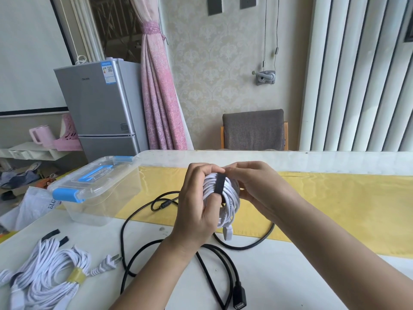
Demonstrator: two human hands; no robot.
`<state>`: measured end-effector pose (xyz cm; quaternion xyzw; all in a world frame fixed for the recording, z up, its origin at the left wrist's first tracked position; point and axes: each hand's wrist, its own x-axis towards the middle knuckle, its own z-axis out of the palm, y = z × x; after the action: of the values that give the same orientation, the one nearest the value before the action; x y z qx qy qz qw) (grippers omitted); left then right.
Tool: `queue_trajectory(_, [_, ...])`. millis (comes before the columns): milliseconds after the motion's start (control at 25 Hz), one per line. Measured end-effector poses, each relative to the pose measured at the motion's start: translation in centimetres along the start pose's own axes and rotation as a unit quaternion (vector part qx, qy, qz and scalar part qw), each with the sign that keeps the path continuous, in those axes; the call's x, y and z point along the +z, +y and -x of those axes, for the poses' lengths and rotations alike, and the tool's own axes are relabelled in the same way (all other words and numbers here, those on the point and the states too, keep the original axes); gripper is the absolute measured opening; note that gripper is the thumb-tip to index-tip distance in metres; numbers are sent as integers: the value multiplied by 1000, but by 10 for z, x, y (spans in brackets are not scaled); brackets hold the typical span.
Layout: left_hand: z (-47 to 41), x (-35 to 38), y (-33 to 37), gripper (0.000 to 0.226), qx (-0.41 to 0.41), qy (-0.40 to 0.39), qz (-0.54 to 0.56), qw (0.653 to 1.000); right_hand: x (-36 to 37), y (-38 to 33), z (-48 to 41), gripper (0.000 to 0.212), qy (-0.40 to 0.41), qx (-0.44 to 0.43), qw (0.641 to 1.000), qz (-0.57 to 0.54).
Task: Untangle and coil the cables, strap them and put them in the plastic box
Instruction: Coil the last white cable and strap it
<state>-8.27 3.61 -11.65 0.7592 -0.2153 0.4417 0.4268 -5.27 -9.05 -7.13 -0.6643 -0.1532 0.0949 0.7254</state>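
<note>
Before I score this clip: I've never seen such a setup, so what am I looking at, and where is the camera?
No machine here: these are a person's two bare hands, filmed by one camera worn on the head, looking forward and down. The left hand grips a coiled white cable; the right hand pinches the black strap wrapped round it. On the white table lie a loose black cable, a taped bundle of white cables, spare black straps and a clear plastic box with blue latches, lid on.
</note>
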Motion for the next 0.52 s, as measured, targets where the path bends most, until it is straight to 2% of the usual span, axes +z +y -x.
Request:
queue_trajectory(160, [-1,0,-3,31,-28,-34,6,999,-4,1,-4,31,19,-31,990,133])
queue_trajectory(280, [0,3,-3,32,-39,-50,0,998,-7,3,-6,46,18,-16,970,241])
queue_trajectory(440, [1,2,-2,26,-102,-50,-4,994,-6,5,-7,58,-11,25,969,244])
queue_trajectory(520, [-2,1,-6,18,-183,-46,14,982,-8,4,-3,56,-37,61,957,282])
